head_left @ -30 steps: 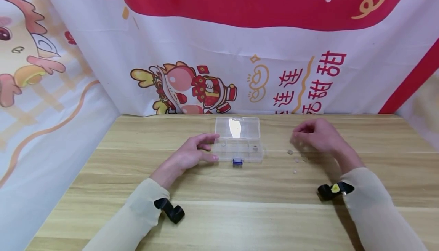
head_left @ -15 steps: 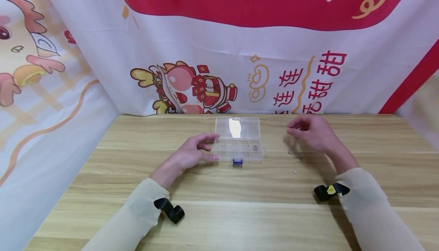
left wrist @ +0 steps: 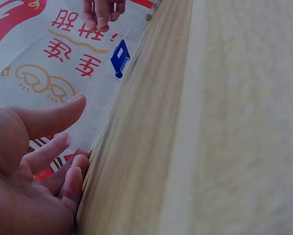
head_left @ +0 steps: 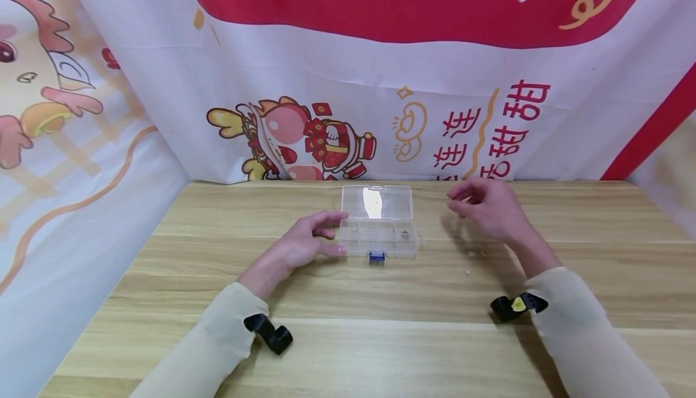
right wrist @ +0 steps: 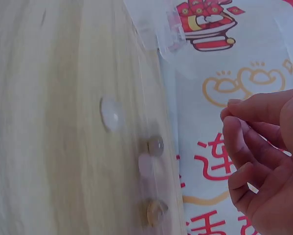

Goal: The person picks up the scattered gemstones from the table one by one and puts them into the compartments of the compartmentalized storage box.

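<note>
My left hand (head_left: 301, 241) holds the left end of a clear plastic compartment box (head_left: 384, 247), thumb at its front corner and fingers at its back. The lid (head_left: 399, 202) stands open behind, and a blue latch (head_left: 377, 256) marks the front. Small pieces sit in two back compartments, a pale one (head_left: 354, 229) left and a darker one (head_left: 405, 235) right. Right of the box, above the table, my right hand (head_left: 486, 208) has thumb and forefinger tips together; I cannot tell whether they pinch anything.
Several small smooth stones lie right of the box: a white one (right wrist: 112, 113), a grey one (right wrist: 156, 146), a pinkish one (right wrist: 145, 165) and a brown one (right wrist: 156, 211). The wood-grain table (head_left: 353, 331) ends at a printed cloth (head_left: 326, 60) behind.
My right hand has moved left and slightly back, from beside the loose stones toward the box. Its shadow now covers the grey stone. My left hand and the box have stayed put.
</note>
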A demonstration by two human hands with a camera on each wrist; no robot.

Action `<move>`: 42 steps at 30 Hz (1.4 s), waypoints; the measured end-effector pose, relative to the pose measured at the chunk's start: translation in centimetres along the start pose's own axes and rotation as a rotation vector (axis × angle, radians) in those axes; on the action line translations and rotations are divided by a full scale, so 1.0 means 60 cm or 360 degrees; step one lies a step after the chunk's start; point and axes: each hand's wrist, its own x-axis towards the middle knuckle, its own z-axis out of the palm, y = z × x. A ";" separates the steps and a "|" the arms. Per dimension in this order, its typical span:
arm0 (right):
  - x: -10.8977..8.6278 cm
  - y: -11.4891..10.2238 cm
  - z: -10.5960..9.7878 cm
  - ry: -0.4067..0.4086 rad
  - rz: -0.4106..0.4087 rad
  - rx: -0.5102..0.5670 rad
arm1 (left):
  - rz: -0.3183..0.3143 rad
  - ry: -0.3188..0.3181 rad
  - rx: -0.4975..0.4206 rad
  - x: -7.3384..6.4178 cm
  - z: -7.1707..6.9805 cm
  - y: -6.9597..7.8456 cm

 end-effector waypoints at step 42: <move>-0.008 -0.059 0.079 -0.0064 0.0068 0.0159 | 0.0012 -0.0006 0.0023 0.001 -0.001 -0.003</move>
